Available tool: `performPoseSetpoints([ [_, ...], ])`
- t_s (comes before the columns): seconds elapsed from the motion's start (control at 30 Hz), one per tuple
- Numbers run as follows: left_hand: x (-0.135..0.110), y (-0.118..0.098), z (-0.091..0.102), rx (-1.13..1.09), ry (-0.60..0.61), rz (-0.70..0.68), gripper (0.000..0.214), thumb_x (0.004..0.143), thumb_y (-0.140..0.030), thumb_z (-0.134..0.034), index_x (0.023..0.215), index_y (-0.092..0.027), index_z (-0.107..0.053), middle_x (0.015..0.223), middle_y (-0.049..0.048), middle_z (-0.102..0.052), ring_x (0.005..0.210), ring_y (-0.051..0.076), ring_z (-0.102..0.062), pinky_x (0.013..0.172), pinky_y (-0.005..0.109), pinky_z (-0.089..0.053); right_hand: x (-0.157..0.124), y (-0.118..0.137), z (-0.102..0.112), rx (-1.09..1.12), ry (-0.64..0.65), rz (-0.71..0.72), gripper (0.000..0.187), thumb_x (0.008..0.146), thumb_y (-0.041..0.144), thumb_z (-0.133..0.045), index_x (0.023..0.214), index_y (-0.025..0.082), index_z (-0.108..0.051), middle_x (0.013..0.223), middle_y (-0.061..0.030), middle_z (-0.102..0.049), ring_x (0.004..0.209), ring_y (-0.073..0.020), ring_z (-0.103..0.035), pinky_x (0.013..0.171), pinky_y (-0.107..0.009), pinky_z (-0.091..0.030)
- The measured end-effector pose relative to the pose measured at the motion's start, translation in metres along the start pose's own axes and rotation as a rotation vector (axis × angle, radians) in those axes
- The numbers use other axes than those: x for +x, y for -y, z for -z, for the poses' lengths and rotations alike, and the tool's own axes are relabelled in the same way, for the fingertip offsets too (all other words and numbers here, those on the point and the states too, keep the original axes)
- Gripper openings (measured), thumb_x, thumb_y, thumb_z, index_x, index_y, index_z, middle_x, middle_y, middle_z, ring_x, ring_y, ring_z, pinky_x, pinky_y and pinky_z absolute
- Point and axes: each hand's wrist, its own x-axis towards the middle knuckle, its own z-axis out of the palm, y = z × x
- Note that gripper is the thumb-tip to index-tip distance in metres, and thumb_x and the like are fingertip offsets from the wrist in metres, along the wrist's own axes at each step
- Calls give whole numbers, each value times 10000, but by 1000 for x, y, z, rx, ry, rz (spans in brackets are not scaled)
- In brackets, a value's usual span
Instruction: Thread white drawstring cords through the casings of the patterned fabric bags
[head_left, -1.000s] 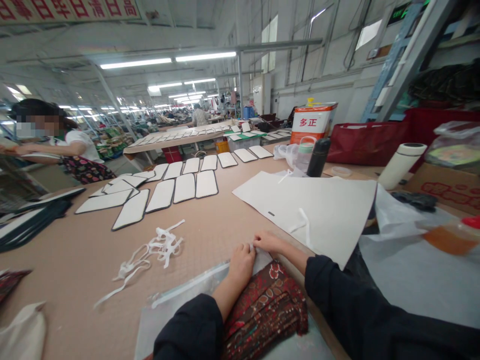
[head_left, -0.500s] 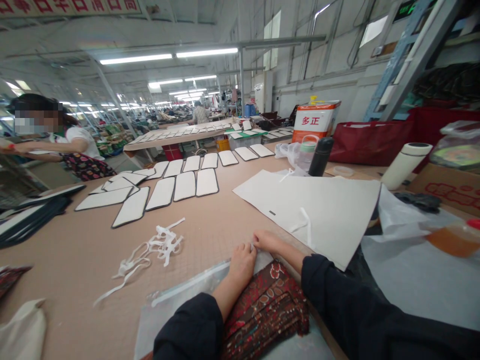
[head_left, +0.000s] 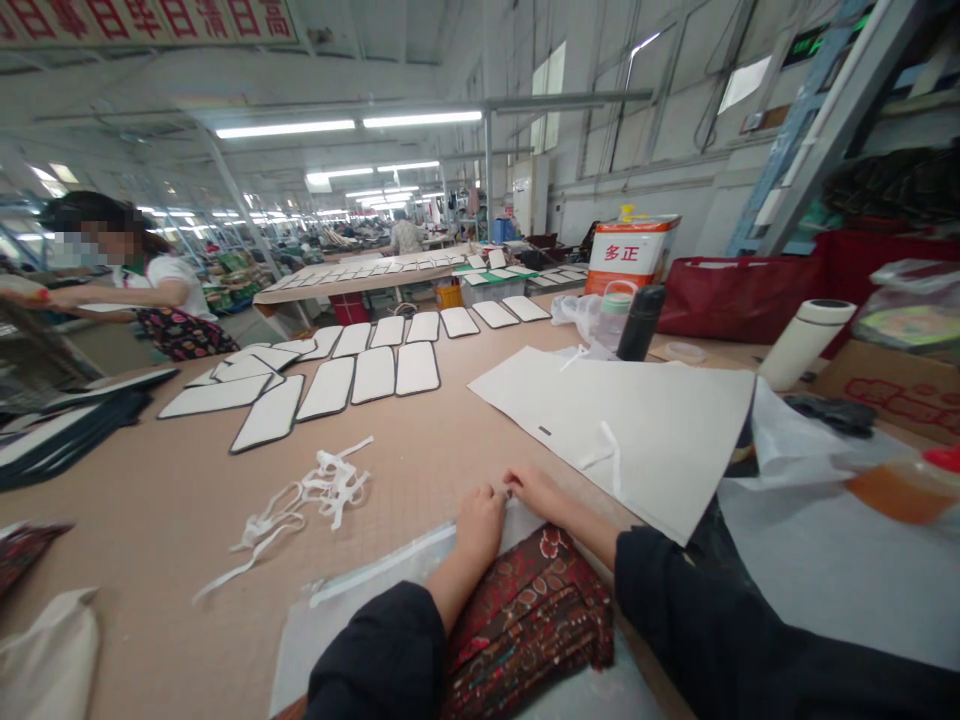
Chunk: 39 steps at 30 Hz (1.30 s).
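Both my hands meet at the top edge of a clear plastic zip bag lying on the table. My left hand is closed in a pinch on the bag's edge. Just beside it, my right hand also pinches that edge, fingertips touching the left hand's. A folded dark red patterned cloth lies over the bag under my forearms.
A tangle of white straps lies to the left. A large white sheet lies right of my hands. Several white black-edged panels lie further back. Bottles, a red-white can and a box stand at right. Another person works at far left.
My hands have hardly moved; both stay pinched on the bag's edge. The view has tilted slightly.
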Motion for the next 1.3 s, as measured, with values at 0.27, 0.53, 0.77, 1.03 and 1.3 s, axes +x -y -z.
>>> performPoseSetpoints([
  [0.27, -3, 21, 5, -231, 26, 135, 140, 810, -199, -492, 849, -166, -623, 909, 41, -571, 887, 155, -504, 781, 233, -365, -19, 14, 6, -106, 77, 173, 275, 784, 76, -383, 877, 136, -635, 933, -83, -608, 890, -169, -522, 800, -247, -373],
  [0.53, -17, 30, 10, -26, 76, -148, 257, 881, -208, -367, 916, -149, -614, 927, 71, -543, 915, 203, -456, 784, 293, -355, -33, 27, 6, -273, 184, 304, 293, 838, 113, -350, 935, 160, -622, 954, -75, -598, 944, -184, -481, 814, -268, -345],
  [0.77, -55, 76, 27, -91, 132, -138, 249, 868, -179, -355, 836, -162, -601, 879, 51, -530, 895, 187, -442, 791, 283, -346, -43, 33, 15, -291, 212, 337, 295, 847, 129, -337, 940, 151, -617, 975, -95, -585, 950, -188, -477, 820, -266, -344],
  [1.03, -108, 136, 42, -193, 95, 9, 179, 811, -214, -447, 873, -173, -610, 893, 44, -562, 867, 170, -491, 778, 249, -372, -41, 35, 16, -277, 285, 306, 311, 814, 89, -329, 928, 136, -615, 977, -106, -591, 912, -176, -499, 817, -250, -359],
  [1.3, -99, 136, 35, -269, 53, 198, 171, 767, -205, -484, 825, -160, -637, 856, 45, -622, 821, 168, -546, 727, 241, -404, -21, 70, 11, -572, 317, 220, 259, 789, 105, -400, 863, 118, -648, 897, -147, -629, 815, -217, -574, 696, -278, -402],
])
